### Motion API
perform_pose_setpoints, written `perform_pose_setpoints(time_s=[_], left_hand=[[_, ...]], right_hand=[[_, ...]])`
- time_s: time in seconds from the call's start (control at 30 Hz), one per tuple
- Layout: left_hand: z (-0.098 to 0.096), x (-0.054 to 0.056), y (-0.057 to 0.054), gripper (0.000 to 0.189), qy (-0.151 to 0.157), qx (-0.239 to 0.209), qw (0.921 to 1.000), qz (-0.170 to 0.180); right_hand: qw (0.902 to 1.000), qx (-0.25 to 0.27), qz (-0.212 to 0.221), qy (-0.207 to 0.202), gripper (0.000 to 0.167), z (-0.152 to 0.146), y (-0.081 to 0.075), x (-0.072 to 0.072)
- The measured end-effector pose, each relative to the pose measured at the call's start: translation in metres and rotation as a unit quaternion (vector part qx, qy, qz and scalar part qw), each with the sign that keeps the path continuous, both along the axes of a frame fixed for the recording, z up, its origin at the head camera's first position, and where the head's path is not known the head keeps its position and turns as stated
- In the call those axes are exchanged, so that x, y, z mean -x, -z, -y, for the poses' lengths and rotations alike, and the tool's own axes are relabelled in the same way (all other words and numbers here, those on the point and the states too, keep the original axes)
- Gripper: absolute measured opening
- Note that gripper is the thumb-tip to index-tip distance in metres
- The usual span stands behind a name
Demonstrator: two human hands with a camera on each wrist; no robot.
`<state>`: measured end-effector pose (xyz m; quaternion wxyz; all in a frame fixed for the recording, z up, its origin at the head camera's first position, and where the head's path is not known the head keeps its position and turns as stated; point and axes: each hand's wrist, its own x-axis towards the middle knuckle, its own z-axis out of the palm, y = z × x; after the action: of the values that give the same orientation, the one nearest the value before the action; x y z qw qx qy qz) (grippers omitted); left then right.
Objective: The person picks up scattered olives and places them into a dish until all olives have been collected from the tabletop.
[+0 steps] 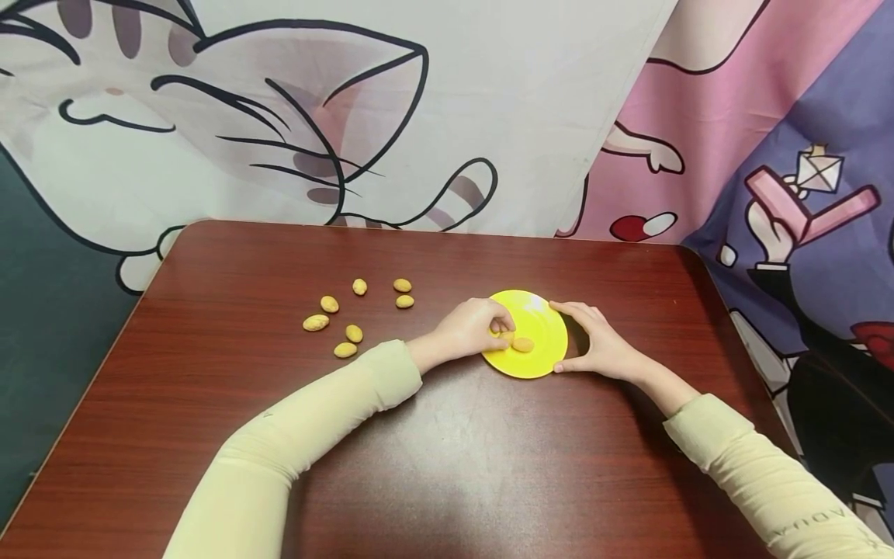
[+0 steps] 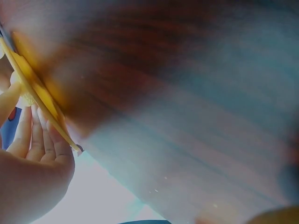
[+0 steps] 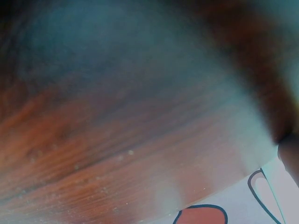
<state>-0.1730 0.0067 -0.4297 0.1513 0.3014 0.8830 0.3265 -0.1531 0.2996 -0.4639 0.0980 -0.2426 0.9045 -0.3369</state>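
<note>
A round yellow plate (image 1: 548,330) lies on the table, right of its middle. My left hand (image 1: 464,328) is over the plate's left side, fingers curled, pinching a yellow, nut-like oval piece (image 2: 25,95) that shows between thumb and fingers in the left wrist view. Another oval piece (image 1: 523,345) rests on the plate beside those fingertips. My right hand (image 1: 602,345) holds the plate's right rim, with a finger at the back and the thumb at the front. In the right wrist view only a dark, blurred bit of that hand shows at the right edge.
Several similar yellow ovals lie loose on the left half of the table, among them a large one (image 1: 316,323) and a rear one (image 1: 402,286). The dark red wooden table (image 1: 433,466) ends at a cartoon-printed cloth (image 1: 545,116) behind it.
</note>
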Motion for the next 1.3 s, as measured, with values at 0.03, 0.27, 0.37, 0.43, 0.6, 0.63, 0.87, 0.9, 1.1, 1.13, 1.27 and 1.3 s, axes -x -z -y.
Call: perform_pose_setpoints(time_s=[0.03,0.27,0.37,0.43,0.6,0.63,0.87,0.9,1.1,1.13,1.27,1.3], left_hand=[[0.000,0.000,0.000,0.021,0.000,-0.002,1.0000,0.000],[0.002,0.001,0.001,0.021,0.004,-0.021,0.9998,-0.002],[0.003,0.003,-0.001,0.021,0.005,-0.027,0.9996,-0.002],[0.005,0.004,-0.004,0.021,0.005,-0.030,0.9995,-0.002],[0.014,0.005,-0.016,0.024,0.005,-0.034,0.9994,-0.005],[0.016,0.005,-0.018,0.025,0.005,-0.034,0.9994,-0.007],[0.033,0.004,-0.030,0.026,-0.011,-0.034,0.9993,-0.011],[0.036,0.003,-0.032,0.026,-0.015,-0.038,0.9991,-0.012],[0.054,0.002,-0.038,0.026,-0.028,-0.060,0.9973,-0.030],[0.058,0.001,-0.038,0.026,-0.030,-0.063,0.9971,-0.031],[0.074,-0.002,-0.039,0.027,-0.039,-0.072,0.9963,-0.027],[0.079,-0.003,-0.039,0.027,-0.042,-0.072,0.9961,-0.028]], right_hand=[[1.0000,0.000,0.001,0.000,0.106,0.000,0.000,0.000],[1.0000,-0.005,0.002,0.002,0.106,-0.002,0.002,0.000],[1.0000,-0.003,0.002,0.002,0.107,-0.002,0.002,0.000],[1.0000,-0.003,0.002,0.002,0.107,-0.001,0.001,0.000],[1.0000,-0.002,0.003,0.003,0.107,0.000,-0.002,0.000],[1.0000,-0.002,0.003,0.003,0.107,0.000,-0.002,0.000],[1.0000,-0.002,0.003,0.004,0.107,0.001,-0.004,-0.001],[1.0000,-0.001,0.001,0.004,0.107,0.002,-0.004,-0.001],[1.0000,0.002,-0.005,0.000,0.106,0.002,-0.005,-0.002],[1.0000,0.002,-0.005,0.000,0.106,0.002,-0.005,-0.002],[1.0000,0.002,-0.003,0.000,0.106,0.002,-0.005,-0.002],[1.0000,0.001,-0.001,0.001,0.106,0.002,-0.005,-0.002]])
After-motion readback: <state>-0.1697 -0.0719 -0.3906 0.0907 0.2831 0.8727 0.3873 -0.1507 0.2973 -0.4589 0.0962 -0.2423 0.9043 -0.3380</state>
